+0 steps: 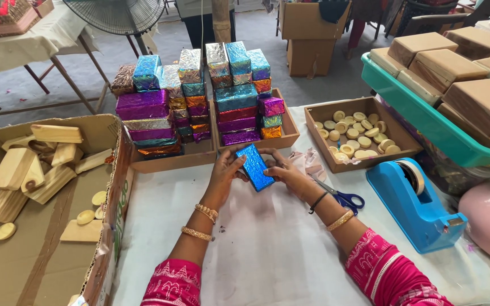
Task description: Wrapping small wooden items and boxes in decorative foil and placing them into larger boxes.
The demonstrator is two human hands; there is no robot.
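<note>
Surface: white cloth-covered worktable [267, 255], grey floor beyond.
Held thing: blue foil-wrapped block [254, 166], sitting between both hands, tilted, above the cloth.
Left hand [224, 174]: fingers curling onto the block's left edge, wrist bent inward, bangles showing.
Right hand [288, 174]: fingertips pinching the right edge, forearm angling in.
Technique (judgement): keeping foil taut and pressing folds flat at the ends is likely giving clean corners.
Nearby: scissors [344, 198] just right of the right wrist; blue tape dispenser [418, 207] farther right; wrapped stacks [199, 96] beyond the fingers.
</note>
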